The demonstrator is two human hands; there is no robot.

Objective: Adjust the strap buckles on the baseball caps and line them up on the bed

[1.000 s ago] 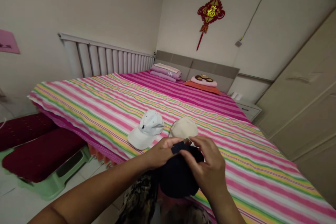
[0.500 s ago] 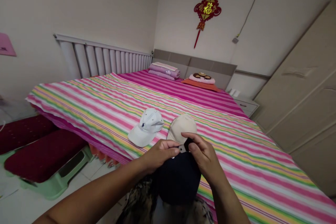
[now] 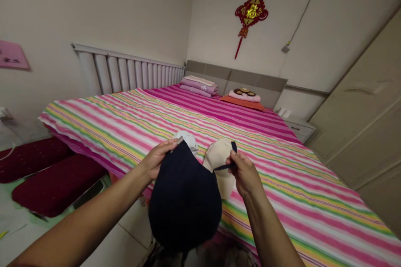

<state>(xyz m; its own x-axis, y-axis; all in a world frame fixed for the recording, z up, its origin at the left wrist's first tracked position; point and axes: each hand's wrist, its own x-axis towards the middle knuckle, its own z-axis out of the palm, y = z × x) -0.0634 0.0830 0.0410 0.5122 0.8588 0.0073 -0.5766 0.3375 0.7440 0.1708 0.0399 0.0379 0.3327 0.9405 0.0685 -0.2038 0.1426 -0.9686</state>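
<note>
A dark navy baseball cap [image 3: 186, 200] hangs between my hands over the bed's near edge, its back strap unfastened. My left hand [image 3: 159, 156] pinches one side of the cap at a small metal buckle [image 3: 179, 139]. Between the fingers of my right hand [image 3: 244, 171] is the loose dark strap [image 3: 234, 147], its end sticking up. Behind the navy cap lies a white cap [image 3: 189, 141], mostly hidden by it. A beige cap [image 3: 219, 154] rests on the striped sheet just beyond my right hand, partly covered by the strap.
The striped sheet [image 3: 103, 121] spreads over the bed. Folded purple bedding [image 3: 199, 86] and a pink folded item [image 3: 246, 96] lie near the headboard [image 3: 250, 81]. Red-topped stools [image 3: 56, 179] stand at left on the tiled floor. A wardrobe [image 3: 360, 133] rises at right.
My hands have moved apart, pulling the strap away from the buckle. The navy cap has opened out and shifted left, now covering most of the white cap.
</note>
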